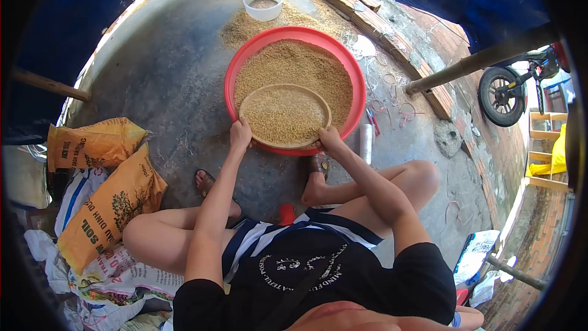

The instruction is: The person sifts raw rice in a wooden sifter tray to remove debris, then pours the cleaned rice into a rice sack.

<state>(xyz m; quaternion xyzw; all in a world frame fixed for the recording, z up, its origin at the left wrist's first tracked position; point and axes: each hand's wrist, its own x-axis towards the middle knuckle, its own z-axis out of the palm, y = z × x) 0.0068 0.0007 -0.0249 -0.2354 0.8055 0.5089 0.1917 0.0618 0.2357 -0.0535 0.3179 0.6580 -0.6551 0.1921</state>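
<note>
A round sieve [285,87] with a pale rim is held over the near part of a wide red basin [357,79]. Grain [294,61] fills much of the basin, and more grain lies spread across the sieve's mesh. My left hand [241,134] grips the rim at its left, fingers closed around it. At the rim's right side, my right hand [331,140] is closed on it too. Both hands are close to the basin's near edge.
Beyond the basin, a white tub [263,3] stands by spilled grain [239,29]. Orange sacks [110,202] lie at left. Pliers [373,121] and a clear roll [365,144] are right of the basin. A brick edging [392,34] and a pole [478,61] bound the right side.
</note>
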